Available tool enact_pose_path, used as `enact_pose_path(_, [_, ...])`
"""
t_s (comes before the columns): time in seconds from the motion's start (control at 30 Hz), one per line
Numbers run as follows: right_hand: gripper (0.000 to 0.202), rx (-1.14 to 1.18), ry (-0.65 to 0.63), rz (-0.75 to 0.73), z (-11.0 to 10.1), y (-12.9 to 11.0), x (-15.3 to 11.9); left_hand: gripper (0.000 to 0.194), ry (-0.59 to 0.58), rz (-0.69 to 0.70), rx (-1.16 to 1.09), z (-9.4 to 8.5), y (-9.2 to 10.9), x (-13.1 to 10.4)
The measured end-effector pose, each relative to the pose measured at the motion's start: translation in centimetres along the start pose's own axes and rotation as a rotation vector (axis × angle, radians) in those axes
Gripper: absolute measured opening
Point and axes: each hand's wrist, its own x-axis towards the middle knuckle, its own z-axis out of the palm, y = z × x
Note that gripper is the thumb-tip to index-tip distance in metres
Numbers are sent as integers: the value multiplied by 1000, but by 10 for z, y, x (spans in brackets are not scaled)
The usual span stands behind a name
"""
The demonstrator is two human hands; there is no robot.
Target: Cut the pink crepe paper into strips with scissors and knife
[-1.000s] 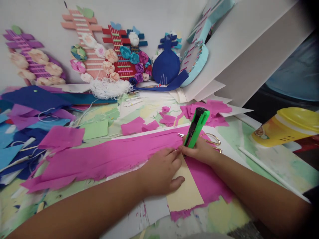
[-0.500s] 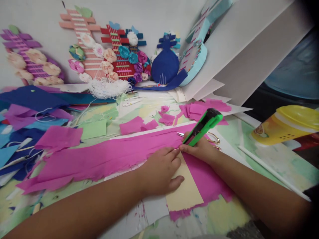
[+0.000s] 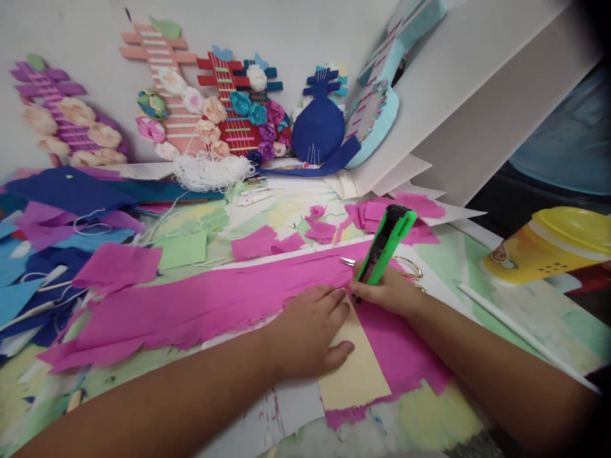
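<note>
My left hand [image 3: 310,331] lies flat with its fingers spread, pressing a cream card [image 3: 356,375] onto a long sheet of pink crepe paper [image 3: 200,299]. In my right hand [image 3: 389,289] is a green and black utility knife [image 3: 387,245], its tip low beside the card's upper right edge. The blade itself is too hard to make out. A pair of scissors [image 3: 409,267] with gold handles lies on the pink paper, partly covered by my right hand. White paper [image 3: 298,404] shows beneath the pink sheet.
Pink scraps [image 3: 252,243] and a green paper [image 3: 181,249] lie farther back. Coloured cuttings [image 3: 71,191] pile up at left. Lute-shaped crafts [image 3: 319,130] lean against the wall. At right are a yellow cup [image 3: 548,245] and a thin white stick [image 3: 520,331].
My right hand has drawn the knife slightly right and down along the card's edge, and the knife stands more upright. My left hand stays in place on the card.
</note>
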Motion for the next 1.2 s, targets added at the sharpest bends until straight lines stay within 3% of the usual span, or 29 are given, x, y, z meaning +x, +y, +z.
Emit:
enact_pose_path(0.27, [29, -186, 27, -59, 8, -4, -2, 50, 1, 4, -11, -5, 1, 1])
enact_pose_path(0.8, [25, -119, 81, -8, 3, 1, -1, 52, 4, 22, 46, -2, 0, 0])
enact_pose_path(1.2, [30, -84, 110, -114, 5, 2, -2, 49, -6, 25, 62, -4, 1, 1])
